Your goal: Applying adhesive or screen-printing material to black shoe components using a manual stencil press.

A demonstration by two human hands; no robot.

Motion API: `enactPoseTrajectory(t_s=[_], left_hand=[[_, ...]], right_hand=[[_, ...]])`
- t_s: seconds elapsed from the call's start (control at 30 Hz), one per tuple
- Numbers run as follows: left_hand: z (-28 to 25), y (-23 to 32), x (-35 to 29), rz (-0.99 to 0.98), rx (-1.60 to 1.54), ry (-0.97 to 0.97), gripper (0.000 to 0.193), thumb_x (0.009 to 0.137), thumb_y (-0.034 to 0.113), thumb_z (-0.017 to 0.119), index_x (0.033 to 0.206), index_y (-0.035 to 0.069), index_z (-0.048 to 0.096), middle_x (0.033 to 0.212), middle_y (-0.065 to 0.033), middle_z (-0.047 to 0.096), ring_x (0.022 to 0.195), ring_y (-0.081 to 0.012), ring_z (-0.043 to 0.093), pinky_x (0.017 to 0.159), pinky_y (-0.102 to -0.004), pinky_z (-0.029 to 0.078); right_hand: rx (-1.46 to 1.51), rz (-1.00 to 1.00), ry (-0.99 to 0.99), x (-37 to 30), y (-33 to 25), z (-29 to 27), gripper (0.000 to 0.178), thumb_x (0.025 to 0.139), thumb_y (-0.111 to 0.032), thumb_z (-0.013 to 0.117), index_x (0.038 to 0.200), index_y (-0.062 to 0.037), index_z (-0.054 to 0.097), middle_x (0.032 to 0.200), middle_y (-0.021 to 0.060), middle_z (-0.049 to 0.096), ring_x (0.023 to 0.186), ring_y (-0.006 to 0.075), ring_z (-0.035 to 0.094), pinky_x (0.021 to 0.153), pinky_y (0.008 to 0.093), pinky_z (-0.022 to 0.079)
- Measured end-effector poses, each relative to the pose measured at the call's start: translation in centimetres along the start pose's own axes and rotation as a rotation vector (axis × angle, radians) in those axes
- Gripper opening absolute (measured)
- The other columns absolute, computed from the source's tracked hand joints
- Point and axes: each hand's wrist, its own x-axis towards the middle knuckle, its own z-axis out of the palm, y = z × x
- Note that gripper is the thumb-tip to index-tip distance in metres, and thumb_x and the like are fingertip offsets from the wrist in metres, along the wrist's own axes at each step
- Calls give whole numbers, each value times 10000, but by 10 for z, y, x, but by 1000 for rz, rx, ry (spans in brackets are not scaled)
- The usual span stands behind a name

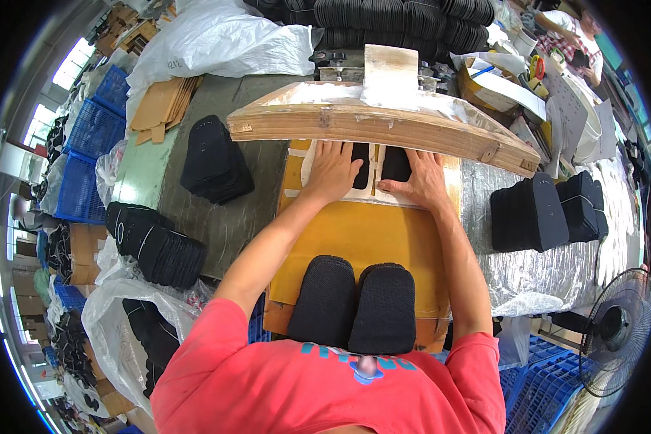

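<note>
My left hand lies with fingers stretched forward on a pale template board, its thumb at the edge of a black rounded fabric piece. Beside it, my right hand is spread on the same board, next to a second black piece. Both pieces sit in the board's cut-outs, their far ends hidden under a tilted wooden frame that also covers some fingertips. Close to my body, two stacks of black sole-shaped pieces stand on the amber-coloured work surface.
More black stacks stand at left and right. A white sack and cardboard sheets lie at far left. A fan stands near right, above blue crates. Another person is at far right.
</note>
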Motion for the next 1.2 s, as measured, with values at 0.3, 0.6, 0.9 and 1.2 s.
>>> enactPoseTrajectory(t_s=[0.3, 0.6, 0.9, 1.2], left_hand=[[-4, -6, 15, 54, -72, -126, 517, 963, 290, 536, 1411, 43, 464, 1444, -192, 452, 1386, -367, 331, 1156, -527, 180], [-9, -8, 5, -6, -200, -101, 527, 969, 257, 535, 1424, 15, 425, 1478, -228, 374, 1388, -410, 300, 1153, -521, 211], [-1, -3, -3, -23, -37, -5, 568, 976, 296, 523, 1442, -1, 393, 1490, -234, 346, 1410, -404, 262, 1173, -513, 184], [-2, 0, -2, -15, 12, 7, 484, 968, 299, 530, 1381, 50, 484, 1445, -179, 413, 1366, -355, 304, 1136, -554, 201]], right_hand=[[16, 2, -1, -1, -1, 0, 1138, 603, -782, 719, 1440, -63, 439, 1436, 231, 465, 1399, 393, 342, 1178, 533, 149], [49, 66, 135, -3, 7, 6, 575, 880, -385, 669, 1322, -37, 550, 1295, 199, 587, 1272, 369, 477, 1094, 479, 291], [-8, 103, 26, -2, -2, 7, 561, 899, -346, 646, 1359, -44, 535, 1393, 176, 518, 1343, 345, 410, 1131, 464, 261], [-63, 138, 7, -1, -2, 4, 594, 897, -390, 639, 1382, -71, 515, 1413, 166, 500, 1357, 335, 392, 1141, 460, 238]])
